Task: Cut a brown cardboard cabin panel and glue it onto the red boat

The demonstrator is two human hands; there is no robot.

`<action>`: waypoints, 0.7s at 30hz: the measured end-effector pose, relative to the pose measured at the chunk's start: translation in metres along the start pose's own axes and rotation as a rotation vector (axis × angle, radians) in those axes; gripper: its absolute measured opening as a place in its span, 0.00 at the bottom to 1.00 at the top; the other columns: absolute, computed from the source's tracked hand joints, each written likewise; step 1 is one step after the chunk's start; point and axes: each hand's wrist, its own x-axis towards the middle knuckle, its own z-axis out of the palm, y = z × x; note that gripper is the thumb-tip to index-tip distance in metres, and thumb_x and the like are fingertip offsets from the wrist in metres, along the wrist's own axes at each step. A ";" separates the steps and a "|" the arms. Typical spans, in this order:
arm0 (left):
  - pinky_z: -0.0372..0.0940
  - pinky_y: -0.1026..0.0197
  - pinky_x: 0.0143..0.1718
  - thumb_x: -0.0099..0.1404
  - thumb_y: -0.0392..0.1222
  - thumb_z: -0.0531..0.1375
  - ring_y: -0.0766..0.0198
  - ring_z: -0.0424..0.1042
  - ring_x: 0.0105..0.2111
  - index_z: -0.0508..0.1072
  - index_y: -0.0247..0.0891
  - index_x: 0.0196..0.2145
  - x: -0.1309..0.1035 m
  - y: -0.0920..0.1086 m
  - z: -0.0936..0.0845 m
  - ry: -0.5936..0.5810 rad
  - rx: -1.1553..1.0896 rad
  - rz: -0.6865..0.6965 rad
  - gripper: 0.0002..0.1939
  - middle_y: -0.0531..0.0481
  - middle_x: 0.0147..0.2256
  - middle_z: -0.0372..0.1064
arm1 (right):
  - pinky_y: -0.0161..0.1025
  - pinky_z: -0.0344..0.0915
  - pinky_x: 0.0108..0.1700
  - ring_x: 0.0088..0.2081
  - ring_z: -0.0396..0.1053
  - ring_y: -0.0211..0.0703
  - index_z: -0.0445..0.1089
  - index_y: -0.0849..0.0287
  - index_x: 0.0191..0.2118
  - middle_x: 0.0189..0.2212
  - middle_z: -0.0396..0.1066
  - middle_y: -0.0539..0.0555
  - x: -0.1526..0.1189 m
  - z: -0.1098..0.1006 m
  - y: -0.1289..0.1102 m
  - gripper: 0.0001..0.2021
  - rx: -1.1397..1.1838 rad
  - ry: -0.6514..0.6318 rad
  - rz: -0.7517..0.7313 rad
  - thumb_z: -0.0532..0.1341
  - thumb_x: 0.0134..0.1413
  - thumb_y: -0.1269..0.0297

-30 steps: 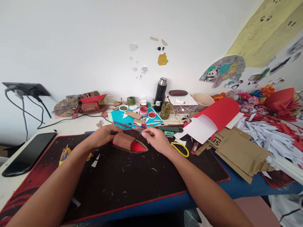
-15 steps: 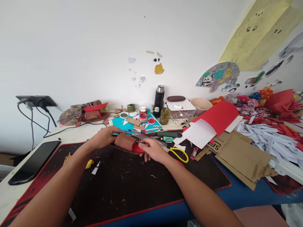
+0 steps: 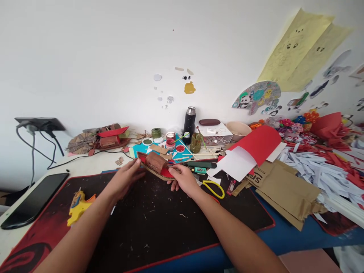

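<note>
A small cardboard model boat [image 3: 156, 162], with a brown arched canopy and a red inside, is held between my two hands above the dark mat. My right hand [image 3: 182, 179] pinches its right end, thumb on top and fingers below. At the boat's left end, my left hand [image 3: 127, 175] has its thumb against the near side and its fingers partly hidden beneath. A yellow glue gun [image 3: 78, 207] lies on the mat, left of my left forearm. Yellow-handled scissors [image 3: 214, 189] rest to the right of my right hand.
Paint jars [image 3: 170, 144] and a blue sheet [image 3: 140, 148] lie behind the boat, near a black flask [image 3: 189, 120]. Another model boat [image 3: 109, 141] sits at the back left. Cardboard [image 3: 287, 193], red paper [image 3: 260, 142] and white paper strips [image 3: 304, 165] crowd the right. A phone [image 3: 34, 199] lies left.
The boat's left end has swung up and away, showing more of its red inside. My left hand has shifted from the boat's far side to its near-left side. The view has shifted slightly.
</note>
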 end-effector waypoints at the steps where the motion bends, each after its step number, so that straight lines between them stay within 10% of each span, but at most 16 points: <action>1: 0.74 0.40 0.52 0.61 0.66 0.68 0.42 0.79 0.52 0.79 0.38 0.49 -0.003 -0.006 0.008 -0.034 -0.047 -0.039 0.31 0.33 0.52 0.79 | 0.29 0.58 0.15 0.16 0.71 0.37 0.69 0.59 0.48 0.23 0.77 0.49 0.000 0.002 -0.001 0.16 -0.004 -0.004 -0.004 0.61 0.67 0.51; 13: 0.77 0.51 0.46 0.52 0.63 0.75 0.45 0.80 0.49 0.78 0.38 0.46 -0.010 -0.009 0.033 -0.033 -0.237 -0.010 0.33 0.38 0.48 0.81 | 0.34 0.64 0.20 0.25 0.76 0.42 0.74 0.57 0.47 0.39 0.80 0.55 -0.007 0.010 -0.004 0.15 -0.177 -0.042 -0.125 0.64 0.65 0.50; 21: 0.77 0.48 0.48 0.53 0.62 0.75 0.42 0.79 0.50 0.79 0.36 0.47 -0.022 -0.009 0.045 -0.106 -0.193 -0.037 0.32 0.38 0.47 0.82 | 0.44 0.70 0.47 0.44 0.78 0.52 0.80 0.55 0.46 0.43 0.83 0.53 -0.009 0.008 -0.010 0.11 -0.321 0.080 -0.274 0.67 0.60 0.58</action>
